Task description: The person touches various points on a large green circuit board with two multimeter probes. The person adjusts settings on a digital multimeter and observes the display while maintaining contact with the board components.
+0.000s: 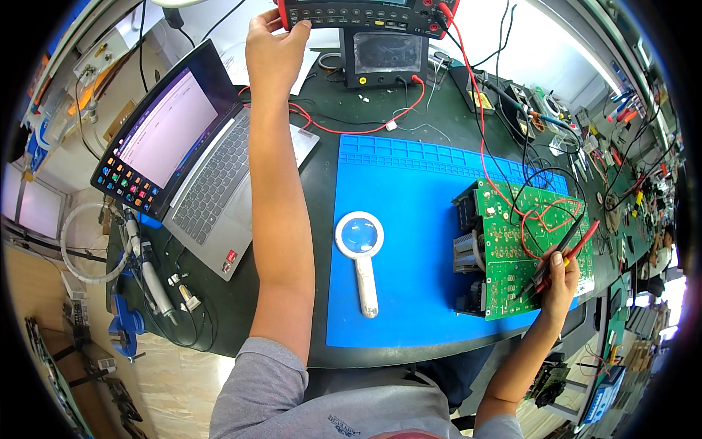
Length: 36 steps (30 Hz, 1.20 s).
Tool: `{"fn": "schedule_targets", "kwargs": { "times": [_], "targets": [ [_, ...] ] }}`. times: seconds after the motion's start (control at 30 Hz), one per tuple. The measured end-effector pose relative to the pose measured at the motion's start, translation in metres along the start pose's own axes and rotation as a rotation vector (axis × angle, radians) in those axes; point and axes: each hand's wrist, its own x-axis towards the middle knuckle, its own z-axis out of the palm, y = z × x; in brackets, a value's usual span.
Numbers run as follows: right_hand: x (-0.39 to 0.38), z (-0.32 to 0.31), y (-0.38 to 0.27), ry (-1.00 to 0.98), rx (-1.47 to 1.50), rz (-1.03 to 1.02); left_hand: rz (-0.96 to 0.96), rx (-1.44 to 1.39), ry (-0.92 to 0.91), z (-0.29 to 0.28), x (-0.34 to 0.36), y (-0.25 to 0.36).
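My left hand (276, 55) is stretched far forward to the bench multimeter (358, 17) at the top edge. Its fingers wrap the meter's left end, and the thumb lies on the front panel by the lower left buttons. At the right, my right hand (558, 284) is closed around a pair of test probes (578, 244), one red and one black. They are held over a green circuit board (504, 249), which lies solder side up with large components showing along its left edge. Whether the tips touch the board is hard to make out.
A blue mat (409, 293) lies under the board, with a white magnifying glass (359, 238) on it. An open laptop (212, 190) stands left. Below the multimeter sits a dark instrument (386, 58). Red and black leads (479, 110) run down to the board. Tools and cables crowd the right.
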Motion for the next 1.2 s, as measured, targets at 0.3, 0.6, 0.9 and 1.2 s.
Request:
{"fn": "schedule_targets", "kwargs": {
  "times": [0.3,0.6,0.9,1.2],
  "targets": [
    [0.0,0.0,-0.001,-0.007,0.013,0.007,0.013,0.038,-0.001,0.0,0.0,-0.001],
    [0.0,0.001,-0.003,-0.01,-0.002,-0.002,0.028,0.052,0.001,-0.001,0.007,-0.009],
    [-0.001,0.0,-0.002,-0.012,0.017,0.013,0.01,0.041,0.005,-0.001,0.005,-0.006],
    [-0.001,0.0,0.0,0.009,0.011,0.013,-0.013,0.016,-0.021,0.0,-0.001,0.001]
  ]
}}
